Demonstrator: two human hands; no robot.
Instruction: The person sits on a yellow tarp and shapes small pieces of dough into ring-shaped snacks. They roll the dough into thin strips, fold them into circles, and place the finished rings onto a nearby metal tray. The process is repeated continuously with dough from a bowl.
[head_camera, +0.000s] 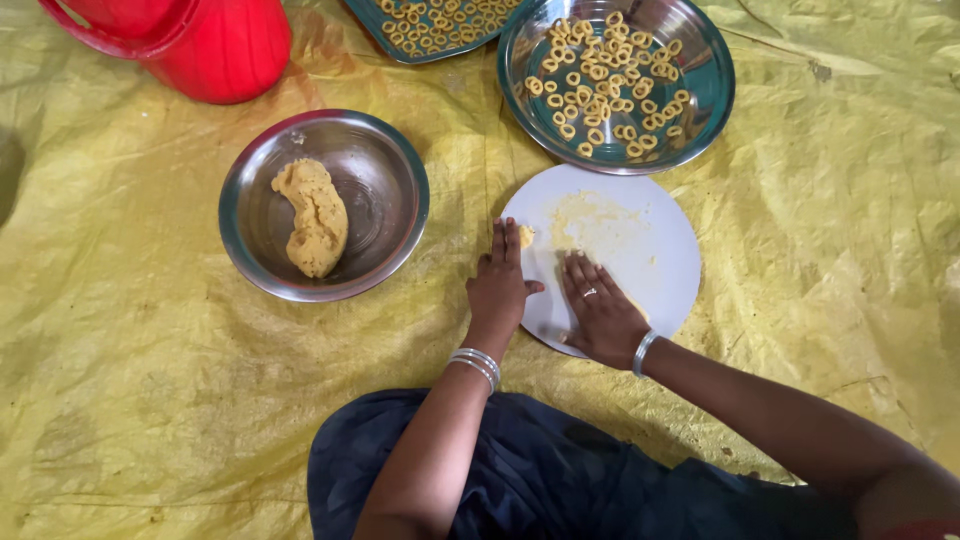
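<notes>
A: In the head view, where are the two hands?

B: Both lie flat on the white round board (640, 240). The left hand (498, 285) is at the left edge of the board, its fingers (505, 240) straight and pressed together, and the tips touch a small piece of dough (526, 236). The right hand (600, 310) is just beside it, palm down, fingers (580, 275) a little spread and holding nothing.

A: And around the board?

B: To the left stands a steel bowl (390, 170) with a lump of yellow dough (313, 217) inside. Above the board is a steel plate (700, 90) full of small dough rings (605, 90), and a steel tray (375, 20) with more rings beside it. A red bucket (215, 45) is in the top left corner. All is on a yellow sheet (830, 250).
</notes>
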